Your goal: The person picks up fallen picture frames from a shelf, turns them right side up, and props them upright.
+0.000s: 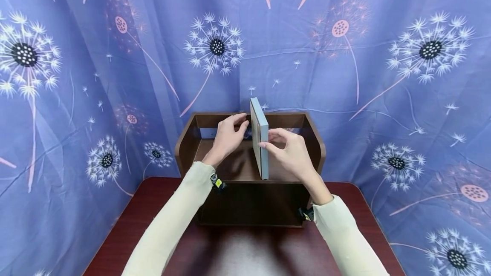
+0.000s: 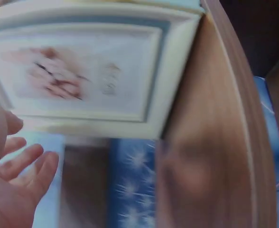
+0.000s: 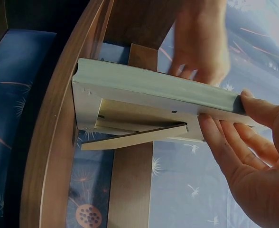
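Note:
A pale blue-grey picture frame (image 1: 259,139) stands on edge on the upper board of a brown wooden shelf unit (image 1: 318,148). My right hand (image 1: 268,146) pinches it, thumb on the frame's edge and fingers (image 3: 220,142) on its back. The back stand (image 3: 134,135) is swung partly out. My left hand (image 1: 241,125) is at the frame's front face with relaxed fingers (image 2: 28,164); whether they touch it I cannot tell. In the left wrist view the frame's front (image 2: 82,71) shows a blurred pinkish picture. From the right wrist the left hand (image 3: 201,42) shows behind the frame (image 3: 153,88).
The shelf unit stands at the back of a dark red-brown table (image 1: 245,250). Its lower compartment (image 1: 249,203) is dark. A blue cloth with dandelion prints (image 1: 383,76) hangs behind and at both sides, close to the shelf.

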A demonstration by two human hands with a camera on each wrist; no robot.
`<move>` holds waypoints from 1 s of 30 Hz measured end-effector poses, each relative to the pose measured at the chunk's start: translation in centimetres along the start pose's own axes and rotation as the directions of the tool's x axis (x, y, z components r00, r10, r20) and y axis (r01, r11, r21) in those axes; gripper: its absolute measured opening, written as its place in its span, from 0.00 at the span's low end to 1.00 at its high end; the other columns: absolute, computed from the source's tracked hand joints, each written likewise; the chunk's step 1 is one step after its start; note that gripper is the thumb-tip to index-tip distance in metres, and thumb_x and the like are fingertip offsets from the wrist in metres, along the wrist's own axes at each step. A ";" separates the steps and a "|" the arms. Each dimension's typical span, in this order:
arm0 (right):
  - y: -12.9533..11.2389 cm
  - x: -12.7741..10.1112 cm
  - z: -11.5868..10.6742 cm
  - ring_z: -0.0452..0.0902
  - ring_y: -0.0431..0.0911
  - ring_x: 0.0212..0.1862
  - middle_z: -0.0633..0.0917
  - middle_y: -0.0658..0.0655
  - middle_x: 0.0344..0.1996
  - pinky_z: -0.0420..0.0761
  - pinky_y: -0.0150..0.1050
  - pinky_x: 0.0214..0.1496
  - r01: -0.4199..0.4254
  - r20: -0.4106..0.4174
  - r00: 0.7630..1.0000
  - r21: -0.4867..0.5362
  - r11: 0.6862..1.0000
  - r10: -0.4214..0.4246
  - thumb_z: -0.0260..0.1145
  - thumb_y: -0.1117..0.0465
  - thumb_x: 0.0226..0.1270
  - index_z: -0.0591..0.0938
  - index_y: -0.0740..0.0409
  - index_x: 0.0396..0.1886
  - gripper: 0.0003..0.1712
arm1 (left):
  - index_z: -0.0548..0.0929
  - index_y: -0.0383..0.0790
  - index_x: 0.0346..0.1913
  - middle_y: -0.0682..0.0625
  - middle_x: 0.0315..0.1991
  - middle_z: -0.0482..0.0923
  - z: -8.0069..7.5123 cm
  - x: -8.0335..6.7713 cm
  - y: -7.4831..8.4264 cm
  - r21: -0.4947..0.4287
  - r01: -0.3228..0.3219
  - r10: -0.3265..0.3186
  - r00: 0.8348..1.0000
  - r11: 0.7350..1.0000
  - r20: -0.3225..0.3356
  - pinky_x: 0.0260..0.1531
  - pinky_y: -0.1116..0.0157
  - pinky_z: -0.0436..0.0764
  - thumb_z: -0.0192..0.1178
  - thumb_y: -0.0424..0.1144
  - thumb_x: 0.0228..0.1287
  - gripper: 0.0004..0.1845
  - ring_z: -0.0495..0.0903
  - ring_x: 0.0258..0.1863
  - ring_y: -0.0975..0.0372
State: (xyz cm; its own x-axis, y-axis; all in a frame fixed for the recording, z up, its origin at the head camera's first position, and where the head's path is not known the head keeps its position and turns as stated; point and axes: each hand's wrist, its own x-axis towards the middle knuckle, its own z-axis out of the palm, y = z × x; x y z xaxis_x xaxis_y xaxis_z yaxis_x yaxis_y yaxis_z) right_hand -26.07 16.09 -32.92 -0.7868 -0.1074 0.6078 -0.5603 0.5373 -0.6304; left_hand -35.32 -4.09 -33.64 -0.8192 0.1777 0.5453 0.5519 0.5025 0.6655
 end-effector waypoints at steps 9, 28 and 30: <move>0.2 -0.2 0.0 0.93 0.53 0.48 0.93 0.59 0.42 0.87 0.57 0.55 0.009 -0.002 1.000 0.018 1.000 -0.009 0.79 0.57 0.64 0.89 0.58 0.53 0.20 | 0.80 0.40 0.71 0.43 0.60 0.79 -3.2 -1.6 4.3 0.103 -0.278 0.273 0.960 0.955 0.063 0.64 0.51 0.81 0.60 0.51 0.78 0.26 0.81 0.60 0.51; 0.4 -0.2 0.3 0.93 0.52 0.48 0.94 0.58 0.44 0.88 0.55 0.52 0.035 -0.015 0.999 0.005 0.999 -0.035 0.79 0.59 0.64 0.89 0.57 0.51 0.17 | 0.65 0.37 0.81 0.43 0.82 0.62 -4.0 -0.2 6.4 0.347 -0.489 0.341 0.847 0.800 0.407 0.82 0.53 0.65 0.59 0.60 0.76 0.42 0.61 0.83 0.53; 0.2 -0.2 0.3 0.93 0.52 0.48 0.94 0.58 0.44 0.89 0.54 0.52 0.035 -0.006 0.999 0.010 0.999 -0.035 0.79 0.59 0.65 0.89 0.56 0.52 0.16 | 0.65 0.36 0.81 0.43 0.82 0.62 -3.9 -0.3 6.2 0.344 -0.486 0.337 0.848 0.803 0.410 0.82 0.53 0.65 0.58 0.59 0.77 0.41 0.61 0.83 0.53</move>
State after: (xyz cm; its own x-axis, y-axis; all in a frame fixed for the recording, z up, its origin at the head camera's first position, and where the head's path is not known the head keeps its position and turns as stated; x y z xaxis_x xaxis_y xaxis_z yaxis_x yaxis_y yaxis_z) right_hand -26.11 16.02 -33.31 -0.7651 -0.1212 0.6324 -0.5903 0.5244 -0.6137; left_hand -31.01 -4.33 -27.68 -0.5724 0.6666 0.4775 0.7878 0.6087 0.0944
